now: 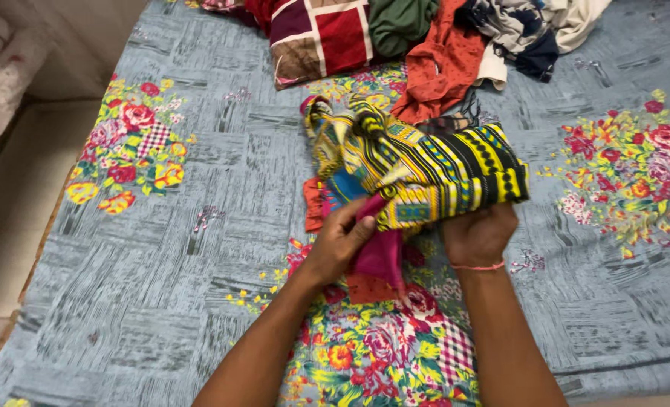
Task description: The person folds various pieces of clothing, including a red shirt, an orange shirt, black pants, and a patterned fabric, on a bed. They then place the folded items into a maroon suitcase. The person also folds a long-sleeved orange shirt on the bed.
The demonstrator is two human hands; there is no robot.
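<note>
A: Head view count: two hands, left hand (pixel 340 240) and right hand (pixel 480 232), both pinching one folded striped yellow-black cloth (pixel 433 173) above the bed (pixel 162 301).

B: Texture?

A: Soft woven print, pink lining; one loose clothes pile (pixel 440 38) behind.

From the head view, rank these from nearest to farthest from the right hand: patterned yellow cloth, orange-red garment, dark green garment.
1. Patterned yellow cloth: gripped by the right hand.
2. Orange-red garment: beyond, up the bed.
3. Dark green garment: farthest, top edge.
</note>
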